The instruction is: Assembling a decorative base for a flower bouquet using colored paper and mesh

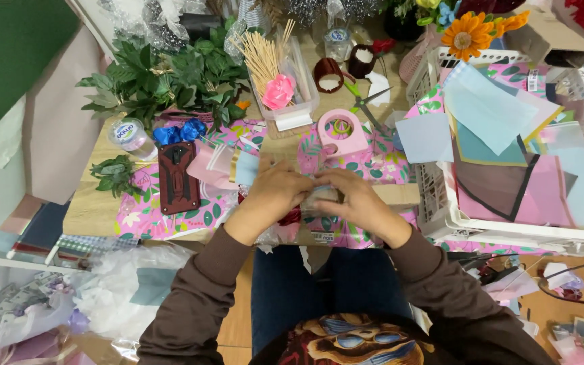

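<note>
Both hands meet at the centre of the frame, just over the near edge of the counter (96, 209). The left hand (273, 196) and right hand (358, 203) close from either side on a small wrapped bundle (322, 197); its pale, shiny cover shows only between the knuckles, and what is inside cannot be told. The fingers of both hands curl tight around it, with no gap showing.

The bundle sits over the edge and above the lap, so a loosened grip would likely drop it to the floor among the scraps. A hard squeeze could crease or tear the thin wrap. Something red (290, 217) shows just under the left wrist; pressing down might crush it.

The counter is crowded. A dark red case (178, 177) lies left of the hands, a pink tape holder (341, 132) just above them, and scissors (365, 105) above that. A wide elbow move could knock the white basket (441, 216) of coloured paper at right.
</note>
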